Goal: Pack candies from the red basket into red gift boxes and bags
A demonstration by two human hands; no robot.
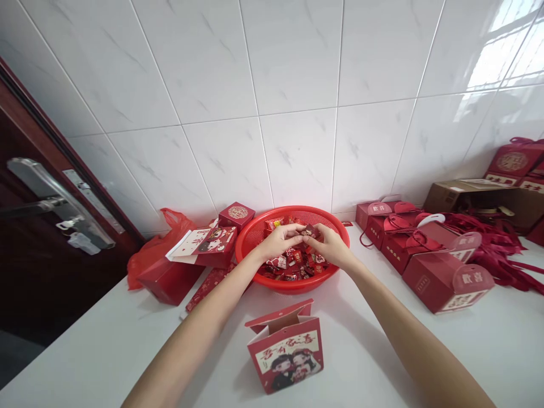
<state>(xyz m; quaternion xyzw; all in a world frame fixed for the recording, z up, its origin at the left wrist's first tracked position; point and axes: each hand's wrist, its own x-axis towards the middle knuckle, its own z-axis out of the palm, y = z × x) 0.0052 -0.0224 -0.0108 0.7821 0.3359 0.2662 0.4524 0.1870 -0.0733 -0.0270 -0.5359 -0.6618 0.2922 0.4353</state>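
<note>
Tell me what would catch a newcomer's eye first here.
Probably the bowl-shaped bright red plastic basket by the wall of white tiles, where the left hand and right hand meet over small red-wrapped packets. In front of it, an open red cardboard box with a cartoon couple stands on the white tabletop. Off to the right sits a cluster of dark red cardboard boxes.

The basket (293, 288) is bright red, dotted with small holes; packets (297, 258) in it are red with pale lettering. The box (287, 354) before it is red and cream, with a cartoon couple; the tiles (297, 51) behind, white veined grey.
</note>
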